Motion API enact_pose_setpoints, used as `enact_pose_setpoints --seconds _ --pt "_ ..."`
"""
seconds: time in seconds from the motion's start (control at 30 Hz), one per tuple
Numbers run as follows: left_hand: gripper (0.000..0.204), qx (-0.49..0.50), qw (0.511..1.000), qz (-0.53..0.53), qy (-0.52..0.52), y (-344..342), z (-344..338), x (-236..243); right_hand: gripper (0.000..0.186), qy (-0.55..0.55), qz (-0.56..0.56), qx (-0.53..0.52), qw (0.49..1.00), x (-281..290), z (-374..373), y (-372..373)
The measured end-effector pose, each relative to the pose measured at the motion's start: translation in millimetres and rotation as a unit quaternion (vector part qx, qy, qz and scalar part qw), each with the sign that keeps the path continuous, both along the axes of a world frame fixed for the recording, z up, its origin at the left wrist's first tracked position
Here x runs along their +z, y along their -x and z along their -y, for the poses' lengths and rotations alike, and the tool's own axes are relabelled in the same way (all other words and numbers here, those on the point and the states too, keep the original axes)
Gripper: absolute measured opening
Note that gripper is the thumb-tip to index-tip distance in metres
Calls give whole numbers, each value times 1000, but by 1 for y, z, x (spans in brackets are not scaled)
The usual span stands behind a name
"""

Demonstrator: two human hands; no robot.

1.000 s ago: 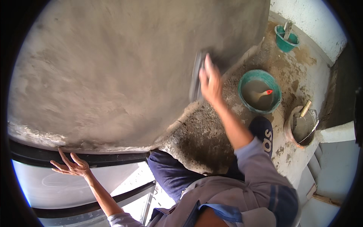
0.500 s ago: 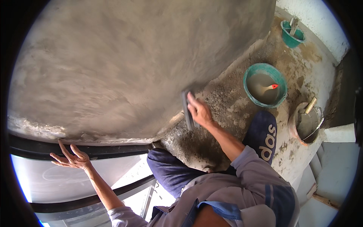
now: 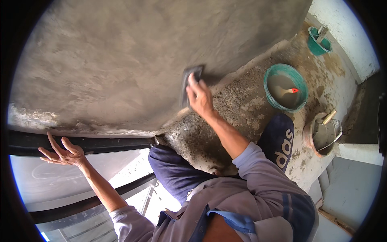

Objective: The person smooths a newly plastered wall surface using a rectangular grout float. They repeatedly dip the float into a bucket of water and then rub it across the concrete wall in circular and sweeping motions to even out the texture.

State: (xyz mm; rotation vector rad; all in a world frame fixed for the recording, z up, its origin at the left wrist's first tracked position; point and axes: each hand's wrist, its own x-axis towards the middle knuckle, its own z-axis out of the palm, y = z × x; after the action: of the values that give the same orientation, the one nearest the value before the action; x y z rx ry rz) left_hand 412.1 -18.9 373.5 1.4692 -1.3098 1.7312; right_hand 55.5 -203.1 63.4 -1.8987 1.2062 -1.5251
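A dark rectangular plastering float (image 3: 188,83) lies against the lower part of the grey plastered wall (image 3: 113,60), a little blurred by motion. My right hand (image 3: 200,98) is closed around its back. Off to the left, my left hand (image 3: 64,152) has its fingers spread and holds nothing. It is beside the black frame (image 3: 109,146) that runs along the wall's lower left edge, one fingertip reaching toward the rough, pale plaster there (image 3: 34,117).
At right on the rough floor (image 3: 238,105) stand a green basin (image 3: 267,86) of grey slurry with a red-tipped brush, a bucket of mortar (image 3: 310,139) with a wooden-handled tool, and a smaller green bucket (image 3: 316,49) holding tools. A glass panel (image 3: 72,177) lies lower left.
My right hand has moved the float up and slightly left along the wall. My left hand has shifted a little left and up, fingers still spread.
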Motion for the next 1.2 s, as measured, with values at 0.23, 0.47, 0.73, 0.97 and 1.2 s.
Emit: enact_pose_setpoints --seconds 0.23,0.47,0.73,0.97,1.2 --pt "59 7 1000 5 6 -7 -6 -1 61 50 70 -61 994 40 23 67" --pt "57 3 1000 9 -27 -6 -11 3 57 169 69 -94 979 119 86 72" --pt "58 -18 1000 14 -11 -2 -1 5 56 -251 -80 182 947 -39 -53 46" --pt "55 -3 999 38 12 -33 -14 4 61 -411 51 43 909 87 60 297" --pt "49 31 995 90 16 -99 -17 -2 65 -533 -522 -21 665 46 95 398"
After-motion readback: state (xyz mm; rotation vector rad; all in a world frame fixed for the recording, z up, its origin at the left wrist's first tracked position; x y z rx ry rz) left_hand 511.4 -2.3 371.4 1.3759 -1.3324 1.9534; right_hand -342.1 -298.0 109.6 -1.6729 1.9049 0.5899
